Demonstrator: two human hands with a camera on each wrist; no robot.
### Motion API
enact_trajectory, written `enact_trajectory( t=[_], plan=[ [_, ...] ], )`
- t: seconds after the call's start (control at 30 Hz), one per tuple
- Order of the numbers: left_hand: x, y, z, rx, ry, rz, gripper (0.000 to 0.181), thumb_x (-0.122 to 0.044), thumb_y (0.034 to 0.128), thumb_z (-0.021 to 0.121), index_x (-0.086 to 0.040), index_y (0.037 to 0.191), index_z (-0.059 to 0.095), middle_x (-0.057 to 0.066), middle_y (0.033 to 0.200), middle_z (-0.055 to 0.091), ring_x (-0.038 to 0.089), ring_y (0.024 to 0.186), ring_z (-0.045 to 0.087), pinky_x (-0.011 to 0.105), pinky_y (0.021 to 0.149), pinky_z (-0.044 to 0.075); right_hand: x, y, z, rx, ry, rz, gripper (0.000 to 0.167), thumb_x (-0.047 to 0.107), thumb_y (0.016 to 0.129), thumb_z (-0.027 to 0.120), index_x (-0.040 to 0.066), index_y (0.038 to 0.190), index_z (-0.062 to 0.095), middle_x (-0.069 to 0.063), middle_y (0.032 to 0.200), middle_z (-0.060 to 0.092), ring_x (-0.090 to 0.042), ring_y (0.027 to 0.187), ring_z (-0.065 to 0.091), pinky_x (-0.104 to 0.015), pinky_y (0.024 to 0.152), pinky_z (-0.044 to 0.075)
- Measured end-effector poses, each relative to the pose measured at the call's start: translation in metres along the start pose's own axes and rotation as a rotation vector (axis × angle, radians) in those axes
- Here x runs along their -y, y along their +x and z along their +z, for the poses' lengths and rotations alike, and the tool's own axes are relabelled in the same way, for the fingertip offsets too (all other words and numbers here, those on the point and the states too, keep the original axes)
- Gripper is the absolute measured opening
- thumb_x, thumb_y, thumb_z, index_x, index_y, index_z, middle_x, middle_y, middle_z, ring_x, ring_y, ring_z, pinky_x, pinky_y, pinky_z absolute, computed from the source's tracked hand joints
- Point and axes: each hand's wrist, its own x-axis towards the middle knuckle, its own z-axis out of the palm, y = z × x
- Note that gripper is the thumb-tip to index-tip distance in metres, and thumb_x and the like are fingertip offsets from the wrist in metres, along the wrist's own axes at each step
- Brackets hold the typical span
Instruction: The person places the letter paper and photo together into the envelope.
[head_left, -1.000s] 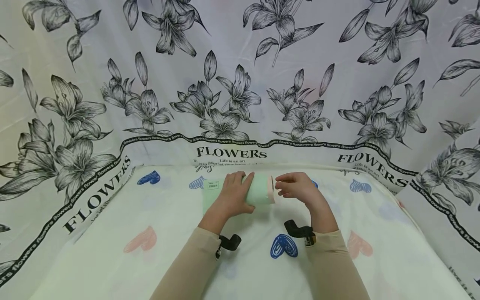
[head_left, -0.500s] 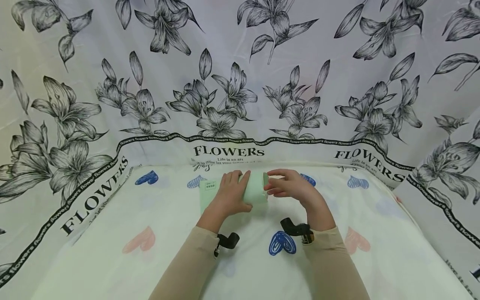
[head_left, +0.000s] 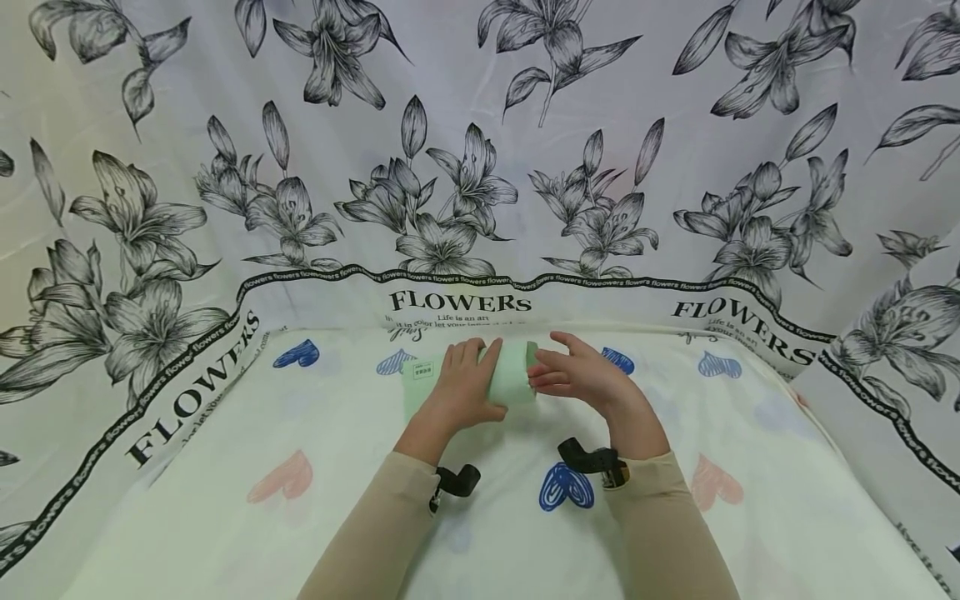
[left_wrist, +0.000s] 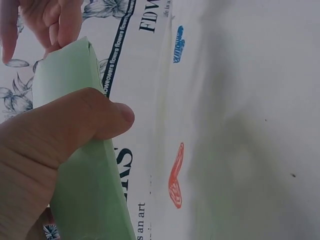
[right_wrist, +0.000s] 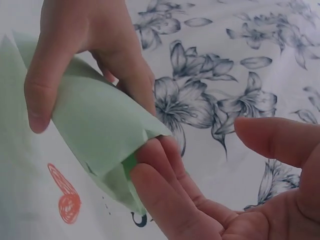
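Observation:
A light green paper box (head_left: pixel 512 375) lies on its side on the cloth, with a small printed label near its left end. My left hand (head_left: pixel 463 385) grips it across the middle; in the left wrist view the thumb (left_wrist: pixel 92 114) curls over the box's near edge. At the box's right end is my right hand (head_left: pixel 583 377). The right wrist view shows its extended fingers (right_wrist: pixel 167 187) at the open end of the box (right_wrist: pixel 105 120), fingertips partly tucked inside beside a green flap. The right thumb (right_wrist: pixel 275 140) stands apart from the box.
A white cloth (head_left: pixel 360 533) with blue and pink hearts covers the surface. Behind it hangs a white curtain (head_left: pixel 645 83) with black lilies and "FLOWERS" lettering. A black camera mount (head_left: pixel 457 481) sits at the left wrist, another mount (head_left: pixel 588 458) at the right.
A second ago my right fingers were apart from the box's pinkish end; they have moved left into its opening, and a green flap now shows there. Since half a second ago, the right index finger has lifted.

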Motion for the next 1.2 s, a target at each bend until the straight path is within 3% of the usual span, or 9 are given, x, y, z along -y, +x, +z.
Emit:
enact_trajectory(
  t=[0.13,0.43,0.6,0.77,0.93,1.1,1.2],
  plan=[
    [0.001,0.002,-0.001,-0.005,-0.006,0.009,0.110,-0.043,0.0721,0.088,-0.011,0.161,0.032,0.016,0.143,0.041,0.033,0.131,0.036,0.049,0.117,0.024,0.002,0.001,0.003,0.002,0.069,0.012,0.080,0.023,0.107,0.055,0.007,0.165,0.002,-0.029,0.124,0.064,-0.034,0.104,0.071,-0.043,0.093,0.057],
    [-0.004,0.004,-0.001,-0.014,-0.032,0.055,0.105,-0.038,0.0746,0.088,-0.010,0.160,0.034,0.017,0.139,0.042,0.034,0.127,0.038,0.050,0.114,0.026,0.000,0.004,0.009,0.069,0.097,-0.007,0.087,0.027,0.107,0.055,0.008,0.164,-0.009,-0.028,0.135,0.059,-0.037,0.120,0.064,-0.041,0.097,0.054],
    [-0.006,0.001,0.001,0.026,-0.030,0.060,0.103,-0.037,0.0748,0.087,-0.010,0.159,0.035,0.016,0.139,0.042,0.034,0.127,0.038,0.051,0.115,0.025,-0.005,0.008,0.016,0.093,0.062,0.019,0.093,0.028,0.105,0.059,0.013,0.164,-0.012,-0.029,0.143,0.051,-0.031,0.113,0.066,-0.044,0.100,0.052],
    [-0.009,0.001,-0.002,0.006,-0.018,0.067,0.101,-0.035,0.0742,0.087,-0.011,0.158,0.037,0.015,0.138,0.042,0.033,0.127,0.038,0.051,0.115,0.024,-0.004,0.013,0.025,0.103,0.004,-0.004,0.093,0.032,0.104,0.060,0.016,0.165,-0.009,-0.027,0.153,0.036,-0.028,0.106,0.067,-0.044,0.099,0.051],
    [-0.015,0.002,-0.002,0.018,-0.023,0.074,0.103,-0.037,0.0733,0.087,-0.012,0.159,0.036,0.014,0.139,0.041,0.032,0.127,0.037,0.047,0.114,0.026,-0.007,0.018,0.029,0.087,-0.019,-0.007,0.088,0.035,0.105,0.058,0.015,0.166,-0.003,-0.024,0.157,0.032,-0.033,0.114,0.062,-0.046,0.094,0.052],
    [-0.020,0.001,0.000,0.044,0.016,0.093,0.104,-0.041,0.0732,0.085,-0.010,0.159,0.035,0.016,0.140,0.040,0.032,0.126,0.037,0.046,0.113,0.026,-0.014,0.021,0.031,0.088,-0.046,-0.007,0.091,0.042,0.104,0.058,0.013,0.166,-0.002,-0.024,0.161,0.027,-0.037,0.124,0.056,-0.058,0.102,0.046],
    [-0.020,0.001,0.000,0.023,0.035,0.105,0.104,-0.041,0.0735,0.086,-0.010,0.159,0.036,0.016,0.140,0.040,0.033,0.127,0.037,0.047,0.116,0.025,-0.012,0.019,0.030,0.083,-0.052,-0.014,0.090,0.044,0.104,0.058,0.015,0.166,-0.002,-0.023,0.161,0.027,-0.036,0.123,0.057,-0.057,0.103,0.046]
  ],
)
